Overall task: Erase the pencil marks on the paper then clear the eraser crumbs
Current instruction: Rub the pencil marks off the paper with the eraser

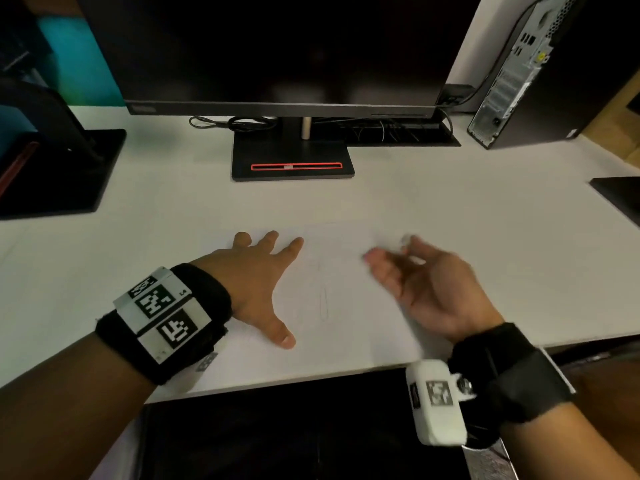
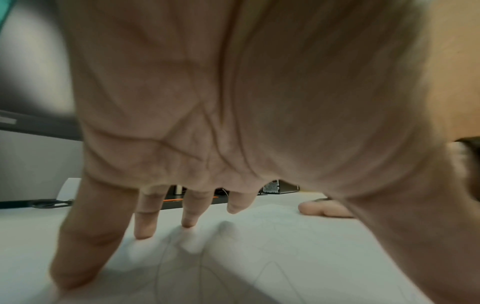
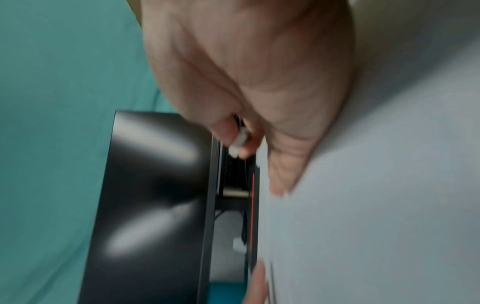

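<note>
The paper (image 1: 332, 289) lies flat on the white desk (image 1: 173, 209) at the near edge, nearly the same white, carrying faint pencil loops (image 1: 323, 303) at its centre. At its 9 o'clock the left hand (image 1: 256, 285) presses down, fingers spread wide and straight. At 3 o'clock the right hand (image 1: 426, 282), blurred and on edge, pinches a small white eraser (image 3: 237, 144) between thumb and fingertip. A dark monitor (image 1: 277, 46) stands at 12 o'clock.

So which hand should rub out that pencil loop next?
The right hand, probably: it pinches the white eraser beside the pencil loop, while the left hand is spread flat on the paper.
</note>
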Available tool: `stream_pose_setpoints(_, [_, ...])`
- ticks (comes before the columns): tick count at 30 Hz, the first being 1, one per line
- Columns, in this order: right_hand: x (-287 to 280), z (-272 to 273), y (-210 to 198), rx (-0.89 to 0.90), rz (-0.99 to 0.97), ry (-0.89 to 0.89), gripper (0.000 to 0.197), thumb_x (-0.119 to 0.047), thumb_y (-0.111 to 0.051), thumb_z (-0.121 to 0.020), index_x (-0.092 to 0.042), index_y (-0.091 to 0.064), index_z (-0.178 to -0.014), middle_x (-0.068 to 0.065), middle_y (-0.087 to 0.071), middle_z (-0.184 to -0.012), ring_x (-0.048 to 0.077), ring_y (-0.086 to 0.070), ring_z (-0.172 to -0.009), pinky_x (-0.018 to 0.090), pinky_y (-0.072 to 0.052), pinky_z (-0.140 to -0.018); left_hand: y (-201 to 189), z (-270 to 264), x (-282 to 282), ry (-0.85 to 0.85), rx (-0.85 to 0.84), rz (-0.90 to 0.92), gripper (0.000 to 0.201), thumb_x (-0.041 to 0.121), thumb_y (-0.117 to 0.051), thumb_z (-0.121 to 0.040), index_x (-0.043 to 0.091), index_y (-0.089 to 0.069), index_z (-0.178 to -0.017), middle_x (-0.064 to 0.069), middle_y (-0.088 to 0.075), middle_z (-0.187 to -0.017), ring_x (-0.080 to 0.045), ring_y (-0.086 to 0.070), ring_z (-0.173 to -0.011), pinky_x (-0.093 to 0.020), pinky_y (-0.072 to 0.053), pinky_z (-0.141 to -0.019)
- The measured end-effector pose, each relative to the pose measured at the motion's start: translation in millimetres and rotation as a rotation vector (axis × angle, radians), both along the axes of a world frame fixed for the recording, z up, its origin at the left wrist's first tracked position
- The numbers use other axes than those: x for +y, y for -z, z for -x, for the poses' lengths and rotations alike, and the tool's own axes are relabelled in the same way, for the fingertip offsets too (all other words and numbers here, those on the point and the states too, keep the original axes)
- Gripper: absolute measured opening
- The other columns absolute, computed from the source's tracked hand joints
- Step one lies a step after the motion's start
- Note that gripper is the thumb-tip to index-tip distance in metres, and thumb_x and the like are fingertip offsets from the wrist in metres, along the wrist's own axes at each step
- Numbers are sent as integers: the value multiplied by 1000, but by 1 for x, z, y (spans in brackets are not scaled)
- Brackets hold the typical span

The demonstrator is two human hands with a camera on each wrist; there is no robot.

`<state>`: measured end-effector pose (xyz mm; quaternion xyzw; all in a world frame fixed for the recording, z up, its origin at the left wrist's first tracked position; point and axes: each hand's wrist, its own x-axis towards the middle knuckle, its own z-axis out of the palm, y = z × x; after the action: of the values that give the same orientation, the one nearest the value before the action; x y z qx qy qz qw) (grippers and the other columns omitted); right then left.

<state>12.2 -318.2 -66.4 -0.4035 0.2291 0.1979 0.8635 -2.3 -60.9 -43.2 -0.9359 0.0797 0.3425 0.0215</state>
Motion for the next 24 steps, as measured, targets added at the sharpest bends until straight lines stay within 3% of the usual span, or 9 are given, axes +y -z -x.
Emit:
stream_pose_setpoints(3, [-14,-6,-9,-99,-34,212,30,-26,-48,-103,-14,-56,-77,20,-61,-116,32,-66,-106,38,-55,-95,0,0,-2,10,-10,-10,153,79,-82,-53,43,30,-151,6,21,-167,-30,11,-154,-53,-34,-116])
stream_pose_setpoints(7, [24,36,-9,-19,-3,-365,41,-20,-47,-102,-4,-68,-71,32,-67,-115,41,-69,-104,47,-55,-96,0,-1,-3,15,-18,-18,155,77,-83,-53,40,30,-152,3,20,-168,-33,10,-154,-52,-33,-116])
stream_pose_setpoints(10, [34,36,0,50,102,-597,37,-24,-48,-102,9,-65,-103,34,-65,-122,43,-68,-111,48,-55,-99,-1,1,-4,24,-22,-28,154,78,-82,-55,37,30,-153,2,20,-168,-34,9,-154,-52,-32,-116])
stream_pose_setpoints(12, [27,10,1,67,58,-332,28,-23,-51,-97,3,-60,-107,30,-63,-126,40,-70,-106,43,-55,-94,-2,2,-4,11,-14,-18,153,77,-82,-56,37,30,-153,4,21,-168,-33,11,-154,-52,-29,-117])
stream_pose_setpoints(15, [12,-28,-3,-52,101,143,20,-18,-48,-102,-12,-55,-85,23,-59,-115,32,-71,-91,38,-58,-89,-3,3,-3,1,-15,-3,154,77,-82,-56,36,29,-154,5,21,-168,-32,12,-154,-53,-26,-119])
stream_pose_setpoints(17, [13,-30,-6,-88,121,209,26,-21,-49,-104,-12,-56,-81,21,-63,-108,32,-72,-90,38,-58,-89,-3,2,-3,4,-19,-2,154,76,-82,-57,34,30,-154,4,21,-168,-33,11,-154,-53,-27,-119])
stream_pose_setpoints(20, [45,-10,-8,-20,100,-265,31,-23,-47,-104,-4,-61,-85,25,-68,-106,36,-72,-93,39,-61,-85,-4,3,-4,1,-35,6,156,75,-83,-57,30,33,-153,3,19,-168,-34,9,-154,-53,-29,-119])
stream_pose_setpoints(22, [64,-2,-6,27,161,-634,39,-26,-46,-105,6,-65,-94,30,-69,-113,39,-71,-103,42,-58,-92,-4,4,-4,-2,-44,19,159,75,-83,-57,28,36,-151,3,17,-169,-34,6,-154,-53,-32,-117])
stream_pose_setpoints(24, [68,-16,-2,34,146,-633,46,-28,-42,-106,8,-67,-93,32,-68,-114,38,-70,-106,42,-55,-96,-4,4,-4,-4,-50,24,160,75,-83,-57,26,37,-150,2,16,-169,-34,6,-154,-53,-31,-118])
